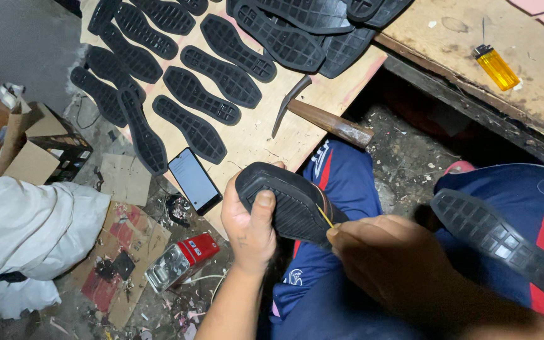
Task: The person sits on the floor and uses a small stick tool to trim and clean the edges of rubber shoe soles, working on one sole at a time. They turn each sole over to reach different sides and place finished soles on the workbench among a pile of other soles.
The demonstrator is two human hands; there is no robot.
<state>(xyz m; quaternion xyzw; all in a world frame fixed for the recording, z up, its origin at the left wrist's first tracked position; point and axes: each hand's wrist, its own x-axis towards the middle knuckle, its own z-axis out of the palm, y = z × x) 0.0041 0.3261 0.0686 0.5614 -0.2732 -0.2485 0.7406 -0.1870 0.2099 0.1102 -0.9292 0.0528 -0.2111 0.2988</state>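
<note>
Currently, left hand [249, 223] grasps a black shoe sole [288, 201] — thumb across its tread; right hand [388, 258] pinches a thin yellow-tipped tool [324, 217] at the sole's edge.

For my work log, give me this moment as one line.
left hand: grips black shoe, sole up | right hand: thin yellow stick at sole edge | hammer on board

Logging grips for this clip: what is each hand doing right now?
Left hand: closed around the black rubber-soled shoe.
Right hand: fingers pinched on a thin yellow stick.
</note>
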